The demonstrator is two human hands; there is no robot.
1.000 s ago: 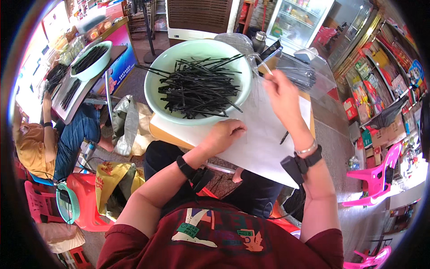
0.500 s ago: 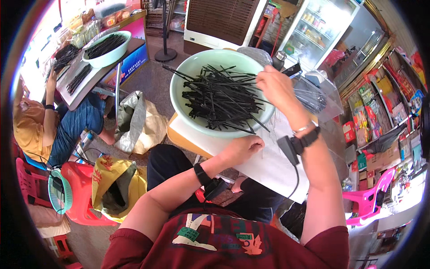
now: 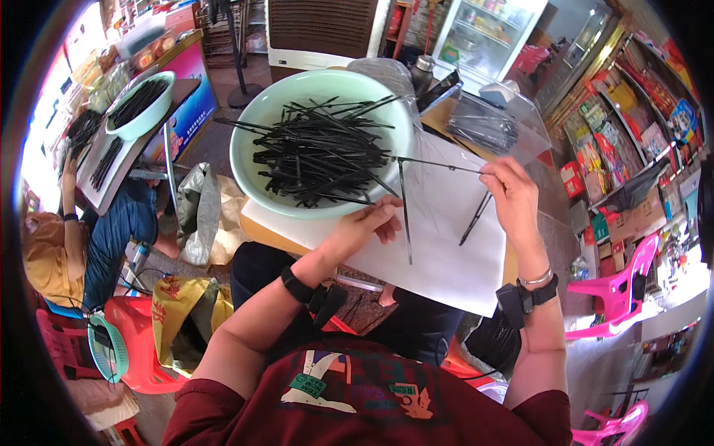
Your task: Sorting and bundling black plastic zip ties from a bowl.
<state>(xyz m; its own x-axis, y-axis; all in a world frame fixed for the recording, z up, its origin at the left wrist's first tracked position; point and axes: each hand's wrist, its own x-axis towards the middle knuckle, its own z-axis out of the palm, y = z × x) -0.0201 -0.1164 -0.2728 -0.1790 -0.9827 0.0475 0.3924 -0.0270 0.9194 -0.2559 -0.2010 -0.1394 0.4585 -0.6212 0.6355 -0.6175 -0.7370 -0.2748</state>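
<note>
My right hand [image 3: 513,195] is over the right side of the white tabletop. Its fingers pinch a thin black strip [image 3: 446,166] that stretches left toward the basin. Another black strip [image 3: 476,218] slants down from beneath this hand. A third strip [image 3: 406,223] runs downward from the far end of the held one; whether they are joined I cannot tell. My left hand [image 3: 366,224] is at the near right rim of the pale green basin [image 3: 242,160], fingers loosely apart, close to that third strip. A tangled heap of black strips [image 3: 323,152] fills the basin.
Clear bags of dark strips [image 3: 483,126] and a metal flask [image 3: 422,73] stand beyond the table's right side. At left, another person [image 3: 52,241] sits by a table with a second basin [image 3: 152,115]. A yellow bag [image 3: 175,305] and red stool [image 3: 130,334] are left of my legs.
My right hand has moved from the basin's right rim toward the right and nearer me, drawing out black strips. My left hand has shifted slightly left and up. The whole view has shifted.
</note>
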